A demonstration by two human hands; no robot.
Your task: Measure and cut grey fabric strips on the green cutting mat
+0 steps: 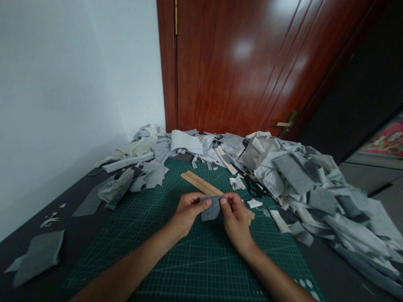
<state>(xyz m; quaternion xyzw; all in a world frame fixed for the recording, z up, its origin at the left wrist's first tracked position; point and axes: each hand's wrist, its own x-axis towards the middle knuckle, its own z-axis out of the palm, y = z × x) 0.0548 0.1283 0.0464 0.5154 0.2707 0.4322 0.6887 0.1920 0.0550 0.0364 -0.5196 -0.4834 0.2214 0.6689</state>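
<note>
Between both hands is a small grey piece of fabric, its top edge folded or doubled over and its lower part hanging down. My left hand pinches the left end of that edge between thumb and fingers. At the other end my right hand pinches it in the same way. Both are held above a green cutting mat with a printed grid. Just beyond the hands a wooden ruler lies slantwise on the mat, partly hidden behind my right hand.
Black-handled scissors lie right of the ruler, by a large heap of grey and white fabric scraps. More scraps pile up at the back left. A grey fabric piece rests on the dark table at left. Behind stands a wooden door.
</note>
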